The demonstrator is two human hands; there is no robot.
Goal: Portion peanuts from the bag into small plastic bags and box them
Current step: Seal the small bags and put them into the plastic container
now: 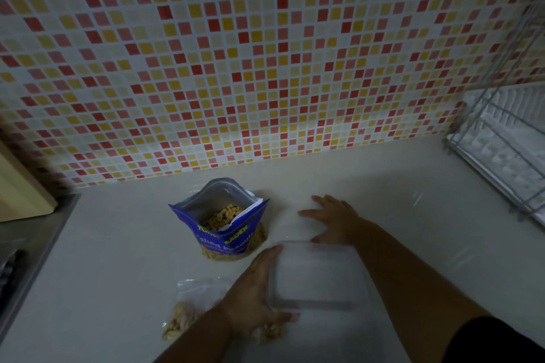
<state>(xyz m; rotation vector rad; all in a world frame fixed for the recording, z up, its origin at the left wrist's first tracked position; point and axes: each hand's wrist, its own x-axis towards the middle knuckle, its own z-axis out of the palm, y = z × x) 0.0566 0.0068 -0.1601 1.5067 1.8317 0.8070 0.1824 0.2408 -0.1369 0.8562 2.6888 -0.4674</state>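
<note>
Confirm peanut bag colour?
Blue peanut bag with yellow and white lettering, silver inside; head view.

Peanut bag (219, 221) stands open on the bench (118, 259), near the wall behind it. Plastic box (317, 274) sits right of and in front of the bag. Small filled bags (184, 318) lie left of the box; dish rack (501, 141) far right.

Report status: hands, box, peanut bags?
Left hand gripping clear plastic box at its left edge. Right hand flat on counter behind it. Peanut bag open, upright; filled small bags unboxed.
</note>
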